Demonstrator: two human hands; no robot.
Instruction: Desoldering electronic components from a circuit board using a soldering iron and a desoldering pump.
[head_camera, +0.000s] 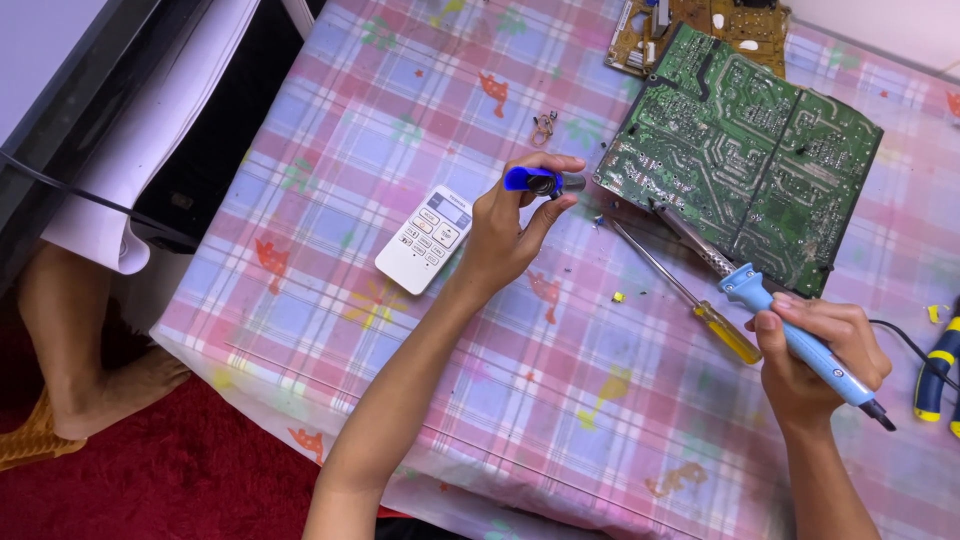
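My left hand (505, 230) holds a small blue and silver solder dispenser tube (542, 182) near the left edge of a large green circuit board (745, 155). My right hand (820, 355) grips a light blue soldering iron (770, 305), its metal tip resting on the board's lower left part. A yellow-handled screwdriver (690, 295) lies on the checked tablecloth (400, 130) between my two hands, its shaft pointing up-left towards the board.
A white remote control (425, 238) lies left of my left hand. A second, brownish circuit board (700, 25) sits behind the green one. Blue and yellow plier handles (940, 375) are at the right edge. A person's bare foot (90, 390) rests on the red floor at left.
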